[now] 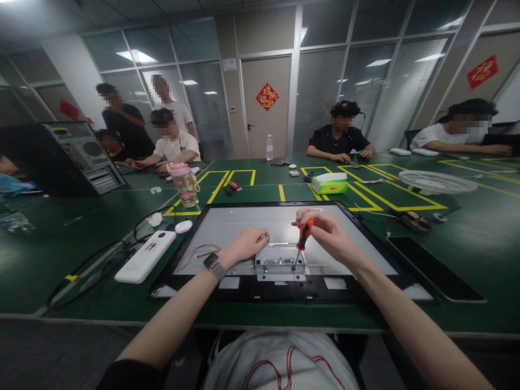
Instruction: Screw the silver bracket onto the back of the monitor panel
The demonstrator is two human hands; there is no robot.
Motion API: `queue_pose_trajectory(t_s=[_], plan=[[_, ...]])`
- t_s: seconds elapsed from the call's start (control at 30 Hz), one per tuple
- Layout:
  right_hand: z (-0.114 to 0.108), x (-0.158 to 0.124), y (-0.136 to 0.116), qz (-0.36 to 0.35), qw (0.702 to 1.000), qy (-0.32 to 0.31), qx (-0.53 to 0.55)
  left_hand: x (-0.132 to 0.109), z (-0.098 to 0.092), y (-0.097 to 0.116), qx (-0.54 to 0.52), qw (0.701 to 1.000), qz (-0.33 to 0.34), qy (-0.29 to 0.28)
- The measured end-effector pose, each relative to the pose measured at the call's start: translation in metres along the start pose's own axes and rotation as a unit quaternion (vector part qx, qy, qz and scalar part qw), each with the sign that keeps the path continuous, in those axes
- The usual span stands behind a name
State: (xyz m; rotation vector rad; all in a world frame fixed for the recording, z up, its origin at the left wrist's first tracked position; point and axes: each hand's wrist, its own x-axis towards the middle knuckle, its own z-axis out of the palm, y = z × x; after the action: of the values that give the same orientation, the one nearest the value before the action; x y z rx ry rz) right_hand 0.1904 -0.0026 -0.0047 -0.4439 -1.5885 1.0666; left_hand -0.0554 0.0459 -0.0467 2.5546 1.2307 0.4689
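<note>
Near the front edge of the table (264, 193), flat screen panel (244, 219) lying face unclear, black frame, pale grey middle. Metal bracket (280, 277) with ports sits on it, by the middle of the panel's near edge. Right hand (325, 232) clamped on the handle of an orange-and-black screwdriver (304, 235), which leans slightly, shaft down, tip at the right end of the bracket's port row; whether the tip is seated in a screw, can't tell. Left hand (248, 245) at the bracket's upper left corner, fingers bent and close together; can't tell if they pinch anything. Watch (213, 262) on the left wrist.

Off the panel's left edge: white slab (146, 257) with dark marks, small white case (183, 227), black cable (91, 284) running toward the table's front edge. Past the panel's far left corner, pink-lidded bottle (186, 187) upright; computer case (65, 157) farther left. Beyond the panel's far edge, green tissue pack (330, 187). Off the panel's right edge, black tablet-like slab (433, 268) lies flat. Co-workers seated along the table's far edge, two people standing behind at left.
</note>
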Motion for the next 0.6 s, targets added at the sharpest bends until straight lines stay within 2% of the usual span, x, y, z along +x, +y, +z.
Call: queue_pose_trajectory(t_s=[0.07, 0.3, 0.37, 0.5, 0.6], plan=[[-0.001, 0.000, -0.004, 0.005, 0.999, -0.040, -0.007, 0.000, 0.000, 0.000, 0.001, 1.000, 0.000, 0.000], [0.004, -0.001, -0.010, 0.018, 0.996, -0.071, -0.042, 0.000, -0.002, 0.003, 0.010, 1.000, -0.004, -0.001], [0.006, -0.001, -0.009, 0.006, 0.996, -0.058, -0.067, 0.000, -0.003, 0.003, 0.007, 1.000, -0.004, -0.005], [0.009, 0.000, -0.006, -0.075, 0.982, 0.030, -0.169, -0.001, -0.002, 0.002, 0.000, 1.000, 0.001, -0.007], [0.007, 0.000, -0.004, -0.044, 0.989, -0.008, -0.141, -0.001, -0.001, 0.000, -0.004, 1.000, 0.002, -0.004]])
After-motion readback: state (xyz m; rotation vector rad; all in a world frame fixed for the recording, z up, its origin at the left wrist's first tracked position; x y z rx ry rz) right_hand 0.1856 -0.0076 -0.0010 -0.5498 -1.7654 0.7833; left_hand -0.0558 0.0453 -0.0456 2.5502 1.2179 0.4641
